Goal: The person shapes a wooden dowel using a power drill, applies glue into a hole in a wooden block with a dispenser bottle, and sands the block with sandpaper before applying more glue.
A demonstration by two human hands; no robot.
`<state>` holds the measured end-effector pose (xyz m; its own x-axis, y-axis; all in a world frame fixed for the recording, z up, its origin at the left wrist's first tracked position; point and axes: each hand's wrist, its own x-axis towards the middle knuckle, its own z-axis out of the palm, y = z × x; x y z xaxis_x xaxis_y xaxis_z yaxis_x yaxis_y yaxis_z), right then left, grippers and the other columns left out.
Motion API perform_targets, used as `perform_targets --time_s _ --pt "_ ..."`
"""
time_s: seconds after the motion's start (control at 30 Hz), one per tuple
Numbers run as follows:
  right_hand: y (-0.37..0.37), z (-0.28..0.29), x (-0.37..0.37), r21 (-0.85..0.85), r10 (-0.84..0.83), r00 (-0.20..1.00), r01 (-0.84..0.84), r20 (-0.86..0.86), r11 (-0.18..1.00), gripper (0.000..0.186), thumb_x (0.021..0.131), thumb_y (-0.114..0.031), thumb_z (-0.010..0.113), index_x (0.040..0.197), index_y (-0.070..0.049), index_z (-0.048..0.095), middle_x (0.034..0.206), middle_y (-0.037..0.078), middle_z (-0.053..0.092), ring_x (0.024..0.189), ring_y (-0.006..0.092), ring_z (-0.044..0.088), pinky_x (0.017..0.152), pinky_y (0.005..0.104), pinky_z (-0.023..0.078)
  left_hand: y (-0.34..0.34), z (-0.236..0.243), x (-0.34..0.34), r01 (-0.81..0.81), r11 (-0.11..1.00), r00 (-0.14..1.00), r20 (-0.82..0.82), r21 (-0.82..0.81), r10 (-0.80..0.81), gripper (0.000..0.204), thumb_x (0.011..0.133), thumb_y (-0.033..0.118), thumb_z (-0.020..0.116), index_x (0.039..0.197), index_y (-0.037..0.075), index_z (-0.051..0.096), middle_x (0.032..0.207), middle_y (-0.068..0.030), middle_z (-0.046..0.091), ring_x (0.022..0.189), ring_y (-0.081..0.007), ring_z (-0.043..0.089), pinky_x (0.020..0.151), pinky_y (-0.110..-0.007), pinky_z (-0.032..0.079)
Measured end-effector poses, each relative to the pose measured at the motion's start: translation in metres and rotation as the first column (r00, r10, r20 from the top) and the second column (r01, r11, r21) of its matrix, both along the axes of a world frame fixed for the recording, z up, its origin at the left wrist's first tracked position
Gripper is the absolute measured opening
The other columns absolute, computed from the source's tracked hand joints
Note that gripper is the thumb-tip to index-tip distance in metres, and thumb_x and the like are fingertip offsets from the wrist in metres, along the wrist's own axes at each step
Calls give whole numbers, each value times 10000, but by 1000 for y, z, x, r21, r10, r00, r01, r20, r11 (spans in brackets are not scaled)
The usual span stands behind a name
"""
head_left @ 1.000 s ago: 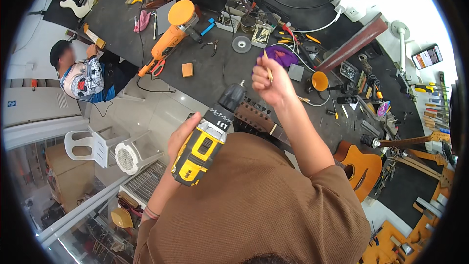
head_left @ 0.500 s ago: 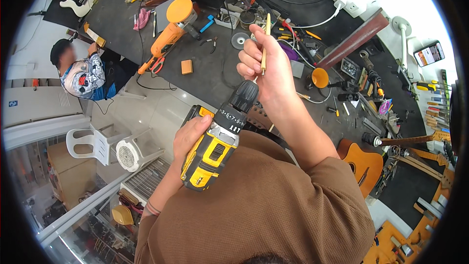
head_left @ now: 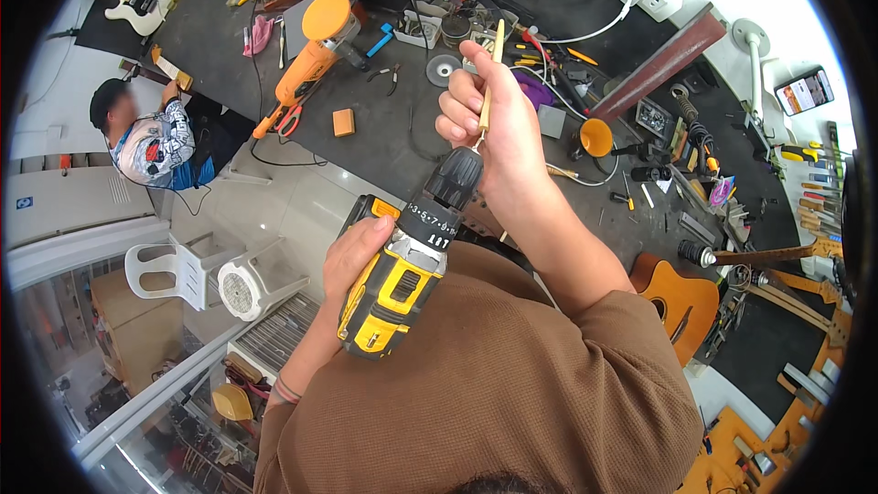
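Observation:
A yellow and black cordless drill is in my left hand, whose fingers wrap around its handle. The chuck points up toward my right hand, with a thin bit showing at its tip. Between the thumb and curled fingers of my right hand is a slender pale yellow stick, held nearly upright. The stick's lower end is in line with the bit and very close to it; whether they touch I cannot tell. Part of the stick is covered by my fingers.
On the dark workbench lie an orange polisher, red-handled scissors, a small wooden block and pliers. Tools clutter the right side near a reddish metal beam. An acoustic guitar leans there. A person sits far left.
My right hand has shifted slightly left, bringing the stick's lower end closer to the drill bit and into line with it. My left hand keeps its hold on the drill.

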<state>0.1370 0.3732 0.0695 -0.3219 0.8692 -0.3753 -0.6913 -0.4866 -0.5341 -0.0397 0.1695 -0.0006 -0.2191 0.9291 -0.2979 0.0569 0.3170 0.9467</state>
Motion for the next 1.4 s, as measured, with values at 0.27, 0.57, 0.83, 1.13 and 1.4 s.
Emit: perform_targets --time_s 0.27,0.57,0.83,1.13,1.4 --pt "1 0 1 11 -13 1000 13 -1 1000 452 1185 -299 549 1542 -30 482 746 -39 356 587 73 366 551 272 356 -3 -8 -3 -17 1000 999 41 14 17 533 1200 416 489 1242 -56 735 1014 -198 818 820 -254 802 755 -381 674" --pt "2 1 1 35 -23 1000 24 -21 999 448 1194 -312 548 1539 -31 499 753 -42 360 594 70 379 566 276 384 2 -2 7 -119 992 984 125 -41 123 532 1193 433 511 1244 -40 749 1015 -187 829 819 -258 810 748 -376 677" --pt "6 -5 1 120 -76 995 84 -71 989 428 1228 -365 526 1538 -70 540 757 -49 371 591 75 391 578 291 413 27 51 8 56 984 537 836 -168 113 533 1183 439 539 1259 -33 775 1026 -179 844 845 -236 829 761 -339 678" --pt "56 -46 18 137 -52 997 44 53 990 417 1261 -493 360 1048 -149 459 739 -14 388 569 125 364 557 327 346 63 3 24 165 956 985 -84 243 -149 475 1041 181 730 1474 -5 669 1117 -154 793 936 -258 776 838 -356 624" --pt "157 -84 45 204 -119 977 83 175 975 453 1259 -502 326 994 -159 457 730 -15 394 574 120 329 557 323 311 176 -23 50 371 654 908 -407 659 -105 820 859 60 860 1635 54 595 1212 -183 761 1009 -363 752 871 -407 601"
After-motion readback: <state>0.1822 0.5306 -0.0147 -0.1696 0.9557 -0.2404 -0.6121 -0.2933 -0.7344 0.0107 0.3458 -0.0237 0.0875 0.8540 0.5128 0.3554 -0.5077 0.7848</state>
